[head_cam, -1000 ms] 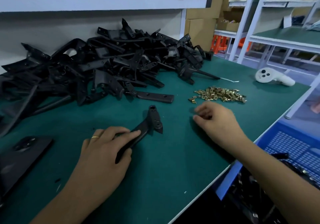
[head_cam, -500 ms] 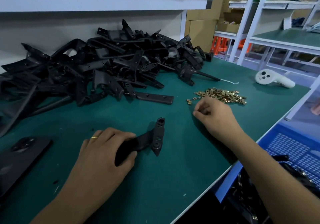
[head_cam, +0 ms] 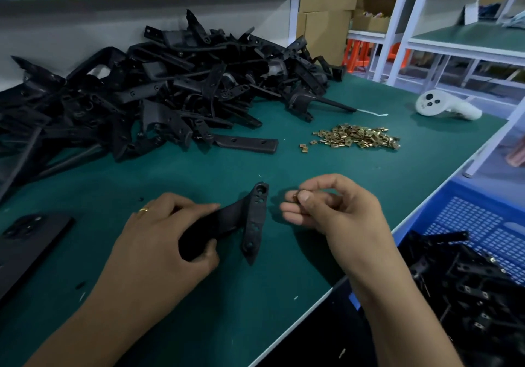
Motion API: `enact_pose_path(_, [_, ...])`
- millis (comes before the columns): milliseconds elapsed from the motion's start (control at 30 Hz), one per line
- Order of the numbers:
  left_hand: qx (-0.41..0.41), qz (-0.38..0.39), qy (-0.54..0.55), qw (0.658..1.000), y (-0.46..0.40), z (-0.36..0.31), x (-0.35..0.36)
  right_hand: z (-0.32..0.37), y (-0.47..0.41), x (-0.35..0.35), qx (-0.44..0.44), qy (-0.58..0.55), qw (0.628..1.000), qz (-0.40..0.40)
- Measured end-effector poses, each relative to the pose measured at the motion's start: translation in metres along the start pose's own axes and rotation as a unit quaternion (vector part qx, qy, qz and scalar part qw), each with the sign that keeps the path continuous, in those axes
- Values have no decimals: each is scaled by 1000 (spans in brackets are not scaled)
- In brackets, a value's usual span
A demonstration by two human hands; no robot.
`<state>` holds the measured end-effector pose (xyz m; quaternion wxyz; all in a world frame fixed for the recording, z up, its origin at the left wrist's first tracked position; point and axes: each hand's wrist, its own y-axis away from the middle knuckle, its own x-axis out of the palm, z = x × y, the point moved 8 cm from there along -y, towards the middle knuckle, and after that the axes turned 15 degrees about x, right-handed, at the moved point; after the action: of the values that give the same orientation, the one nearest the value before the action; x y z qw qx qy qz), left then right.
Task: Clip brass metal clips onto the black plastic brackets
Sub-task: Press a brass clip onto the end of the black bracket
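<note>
Left hand (head_cam: pixel 159 241) gripping black bracket (head_cam: pixel 252 221) on green desk (head_cam: pixel 255 310), right hand (head_cam: pixel 332 210) fingers (head_cam: pixel 305 196) pinching 1 brass clip (head_cam: pixel 296 195); no legible writing.

Open green table (head_cam: pixel 326 184) between the right hand (head_cam: pixel 326 207) and the clip pile (head_cam: pixel 358 137); straight path there. Bracket heap (head_cam: pixel 176 91) blocks the whole back-left. Loose flat bracket (head_cam: pixel 245 144) juts toward the clips, two stray clips (head_cam: pixel 304 148) just beside it. White controller (head_cam: pixel 446 108) far right, blue crate (head_cam: pixel 477 233) past the table edge.
</note>
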<state>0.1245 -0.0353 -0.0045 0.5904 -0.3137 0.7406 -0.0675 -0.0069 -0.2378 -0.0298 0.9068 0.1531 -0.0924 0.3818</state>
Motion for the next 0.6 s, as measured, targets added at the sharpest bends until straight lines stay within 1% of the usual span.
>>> enact_pose_path(67, [4,-3,4,1000,0,0,0,-2,4,-1,27,-47,998,23])
enact_pose_path(100, [6,-5,6,1000,-1,0,0,-2,5,0,35,-52,998,33])
enact_pose_path(167, [11,-4,10,1000,-1,-1,0,-2,6,3,35,-37,998,45])
enact_pose_path(367, [35,2,35,999,0,-5,2,1,8,8,-6,36,998,48])
enact_pose_path(600, [58,-14,60,996,1,-5,3,-1,5,11,-20,52,996,72])
